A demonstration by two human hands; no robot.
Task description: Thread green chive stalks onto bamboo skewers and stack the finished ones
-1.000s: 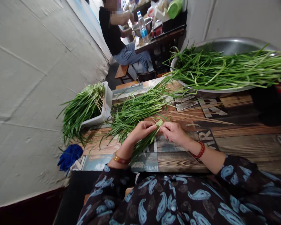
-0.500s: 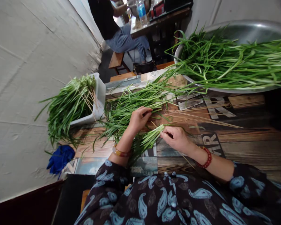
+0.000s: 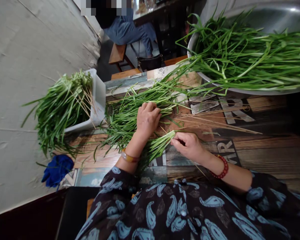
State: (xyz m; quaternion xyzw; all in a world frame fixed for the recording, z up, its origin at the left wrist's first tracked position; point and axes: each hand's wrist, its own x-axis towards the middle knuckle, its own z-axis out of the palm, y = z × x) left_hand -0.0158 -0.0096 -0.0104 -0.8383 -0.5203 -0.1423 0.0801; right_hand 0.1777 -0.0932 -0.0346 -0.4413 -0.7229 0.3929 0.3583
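My left hand (image 3: 148, 117) rests on the pile of green stalks (image 3: 130, 115) in the middle of the table, its fingers curled over the pale ends; what they grip is hidden. To its right, my right hand (image 3: 187, 144) is closed at the pale ends of a small bunch of stalks (image 3: 160, 145), with a thin stick (image 3: 199, 169) passing beneath the hand. Several loose thin sticks (image 3: 225, 125) lie on the boards beyond my right hand.
A white bin (image 3: 98, 96) of skewered greens stands at the left, near a blue cloth (image 3: 57, 170). A large metal basin (image 3: 206, 78) heaped with long greens is at the upper right. Behind the table, a person in jeans (image 3: 130, 30) sits near a wooden stool (image 3: 117, 53).
My left hand has moved slightly up and farther over the pile, its back now turned to view. My right hand stays by the small bunch. The view has shifted a little.
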